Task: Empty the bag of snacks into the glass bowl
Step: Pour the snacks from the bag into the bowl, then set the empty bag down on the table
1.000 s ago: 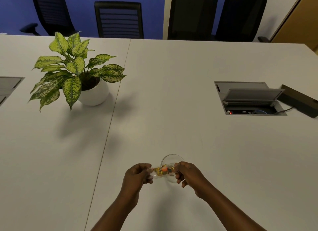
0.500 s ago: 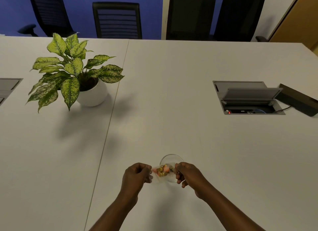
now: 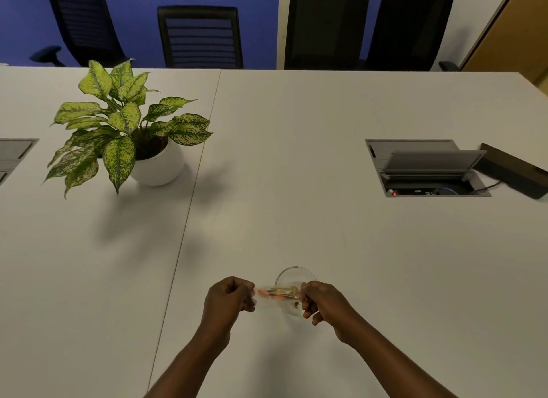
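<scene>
Landmark: small clear glass bowl (image 3: 293, 279) on the white table (image 3: 326, 160), near its front edge.

Surroundings: potted plant with speckled green leaves in a round white pot (image 3: 157, 166) stands well beyond the bowl, to its left. Open grey cable hatch (image 3: 427, 168) is sunk into the table far beyond the bowl, to its right, with a flat black box (image 3: 513, 169) just past the hatch. Four black office chairs (image 3: 201, 36) line the far edge. Nothing lies between bowl and plant or hatch.

Small clear plastic snack bag with orange and yellow pieces (image 3: 277, 293) is stretched level over the bowl's near-left rim. Long axis runs left–right. Bag is blurred; which end is the mouth, cannot tell.

Left hand (image 3: 228, 297), just left of the bowl, has fingers curled tight, pinching the bag's left end. Right hand (image 3: 321, 301) covers the bowl's near-right rim, fingers closed on the bag's right end.
</scene>
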The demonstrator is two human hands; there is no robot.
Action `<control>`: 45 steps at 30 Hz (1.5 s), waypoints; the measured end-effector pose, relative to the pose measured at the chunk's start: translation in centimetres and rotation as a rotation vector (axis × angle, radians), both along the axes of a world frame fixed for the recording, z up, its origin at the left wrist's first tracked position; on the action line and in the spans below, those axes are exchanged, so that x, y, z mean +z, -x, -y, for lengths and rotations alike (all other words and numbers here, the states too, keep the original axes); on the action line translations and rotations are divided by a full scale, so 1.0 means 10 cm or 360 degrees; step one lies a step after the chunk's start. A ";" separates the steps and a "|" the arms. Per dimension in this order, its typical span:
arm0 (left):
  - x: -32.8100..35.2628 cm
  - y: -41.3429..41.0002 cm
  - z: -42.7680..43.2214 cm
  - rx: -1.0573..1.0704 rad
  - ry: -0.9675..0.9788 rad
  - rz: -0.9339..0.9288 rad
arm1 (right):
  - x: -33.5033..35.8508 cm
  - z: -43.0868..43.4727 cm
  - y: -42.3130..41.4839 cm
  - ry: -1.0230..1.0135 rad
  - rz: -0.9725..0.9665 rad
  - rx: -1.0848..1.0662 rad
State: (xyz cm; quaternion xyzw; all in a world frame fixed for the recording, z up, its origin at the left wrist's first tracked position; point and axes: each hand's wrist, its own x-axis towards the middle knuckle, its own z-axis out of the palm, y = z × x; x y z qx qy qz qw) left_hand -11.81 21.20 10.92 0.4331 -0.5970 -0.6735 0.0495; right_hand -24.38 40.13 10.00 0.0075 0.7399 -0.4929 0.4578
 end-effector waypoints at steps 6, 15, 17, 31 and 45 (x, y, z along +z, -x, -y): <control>-0.01 0.04 0.02 -0.0009 0.0025 0.0034 | 0.01 -0.01 0.04 0.0002 -0.0028 -0.0002; -0.03 0.05 0.01 -0.0001 0.0005 0.0068 | 0.01 -0.03 0.06 -0.0002 -0.0034 0.0023; -0.02 0.06 0.00 -0.0022 0.0016 0.0082 | 0.00 -0.03 0.05 -0.0008 -0.0026 0.0019; 0.05 0.14 0.01 -0.0031 0.0075 0.0049 | -0.05 -0.02 0.04 -0.0004 0.0057 0.0003; -0.08 -0.22 -0.14 0.0048 -0.0071 -0.0025 | -0.08 -0.02 -0.02 0.0207 -0.0033 -0.0112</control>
